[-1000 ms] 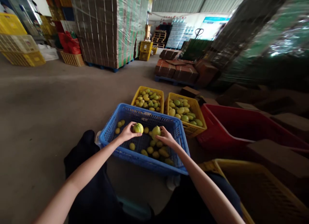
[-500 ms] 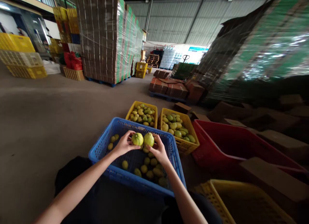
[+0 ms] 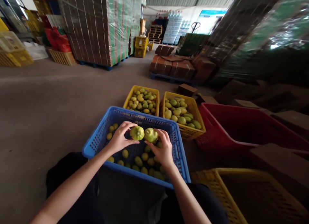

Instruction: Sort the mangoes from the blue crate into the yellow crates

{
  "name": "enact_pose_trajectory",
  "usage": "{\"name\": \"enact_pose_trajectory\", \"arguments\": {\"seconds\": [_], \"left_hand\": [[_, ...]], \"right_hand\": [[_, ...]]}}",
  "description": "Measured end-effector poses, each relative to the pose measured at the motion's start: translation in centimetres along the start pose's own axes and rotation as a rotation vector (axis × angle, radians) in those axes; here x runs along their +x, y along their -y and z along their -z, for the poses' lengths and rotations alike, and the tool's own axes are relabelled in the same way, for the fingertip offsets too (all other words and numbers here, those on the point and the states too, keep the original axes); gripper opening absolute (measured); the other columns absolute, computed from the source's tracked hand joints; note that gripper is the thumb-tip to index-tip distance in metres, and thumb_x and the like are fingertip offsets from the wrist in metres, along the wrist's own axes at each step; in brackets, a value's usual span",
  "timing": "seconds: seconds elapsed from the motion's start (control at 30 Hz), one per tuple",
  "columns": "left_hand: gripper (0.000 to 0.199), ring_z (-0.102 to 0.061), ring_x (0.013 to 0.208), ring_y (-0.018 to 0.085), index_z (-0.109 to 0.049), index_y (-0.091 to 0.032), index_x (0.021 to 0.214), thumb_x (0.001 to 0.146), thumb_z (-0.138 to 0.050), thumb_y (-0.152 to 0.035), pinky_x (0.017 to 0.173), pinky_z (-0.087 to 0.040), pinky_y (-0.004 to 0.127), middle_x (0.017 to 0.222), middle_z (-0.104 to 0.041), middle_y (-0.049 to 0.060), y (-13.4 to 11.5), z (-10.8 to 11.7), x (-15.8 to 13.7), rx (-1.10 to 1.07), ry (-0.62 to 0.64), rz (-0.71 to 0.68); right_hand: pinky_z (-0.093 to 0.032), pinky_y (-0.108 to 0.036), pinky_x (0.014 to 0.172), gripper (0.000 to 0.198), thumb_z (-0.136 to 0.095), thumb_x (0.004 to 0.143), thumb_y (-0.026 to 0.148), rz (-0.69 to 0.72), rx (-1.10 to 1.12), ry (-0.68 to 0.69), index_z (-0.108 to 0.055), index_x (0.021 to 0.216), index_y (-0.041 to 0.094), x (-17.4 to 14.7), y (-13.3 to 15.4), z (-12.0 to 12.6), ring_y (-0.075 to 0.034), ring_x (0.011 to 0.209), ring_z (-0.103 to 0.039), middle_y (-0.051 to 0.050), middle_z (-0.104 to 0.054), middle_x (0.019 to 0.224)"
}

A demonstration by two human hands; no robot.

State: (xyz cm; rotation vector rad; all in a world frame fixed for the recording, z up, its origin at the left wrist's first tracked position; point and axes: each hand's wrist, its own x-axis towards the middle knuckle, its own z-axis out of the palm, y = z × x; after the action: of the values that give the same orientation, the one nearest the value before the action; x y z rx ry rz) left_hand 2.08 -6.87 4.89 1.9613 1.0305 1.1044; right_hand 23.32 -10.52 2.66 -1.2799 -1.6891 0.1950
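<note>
Looks mid-handling: one greenish fruit (image 3: 137, 133) in the left hand (image 3: 122, 135), another knobbly fruit (image 3: 151, 135) in the right hand (image 3: 164, 148), each grip closed round its piece, neither set down. Both are held side by side above the blue crate (image 3: 99, 137), touching or nearly so. Loose fruit (image 3: 145, 156) lies in that crate, mostly on the near side, a few at the left end, unhandled. Beyond it, the left yellow crate (image 3: 158, 101) and right yellow crate (image 3: 188, 130) are well loaded with yellow-green fruit. Red bin (image 3: 212, 134) at right: contents too dark to tell.
</note>
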Motion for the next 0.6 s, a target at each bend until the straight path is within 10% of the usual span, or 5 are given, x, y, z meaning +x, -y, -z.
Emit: {"name": "enact_pose_trajectory", "arguments": {"seconds": [0.23,0.43,0.6], "left_hand": [[0.065,-0.062,0.08,0.019,-0.063,-0.016,0.108,0.056,-0.082,-0.049,0.072,-0.052,0.031,0.096,-0.066,0.007,0.2,0.3,-0.3,-0.402,0.111,0.348],[0.057,-0.062,0.054,0.016,-0.064,-0.008,0.094,0.079,-0.053,-0.061,0.057,-0.05,0.026,0.067,-0.068,0.012,0.8,-0.7,-0.6,-1.025,0.295,0.842],[0.053,-0.062,0.055,0.015,-0.065,-0.006,0.092,0.089,-0.038,-0.052,0.06,-0.049,0.025,0.069,-0.069,0.014,0.8,-1.2,-0.9,-1.108,0.289,0.972]], "right_hand": [[-0.055,-0.036,0.075,0.052,-0.075,0.07,0.041,-0.28,0.347,0.081,-0.052,0.113,0.023,-0.8,1.2,0.5,-0.022,0.087,-0.063,-0.007,-0.061,0.104],[-0.052,-0.028,0.051,0.039,-0.062,0.077,0.054,-0.778,0.997,0.196,-0.055,0.099,0.022,-1.2,2.5,-0.6,-0.017,0.063,-0.062,-0.001,-0.065,0.079],[-0.048,-0.028,0.041,0.036,-0.067,0.071,0.054,-0.942,1.129,0.201,-0.058,0.085,0.022,-0.9,2.0,-1.6,-0.018,0.055,-0.061,-0.001,-0.064,0.067]]}}
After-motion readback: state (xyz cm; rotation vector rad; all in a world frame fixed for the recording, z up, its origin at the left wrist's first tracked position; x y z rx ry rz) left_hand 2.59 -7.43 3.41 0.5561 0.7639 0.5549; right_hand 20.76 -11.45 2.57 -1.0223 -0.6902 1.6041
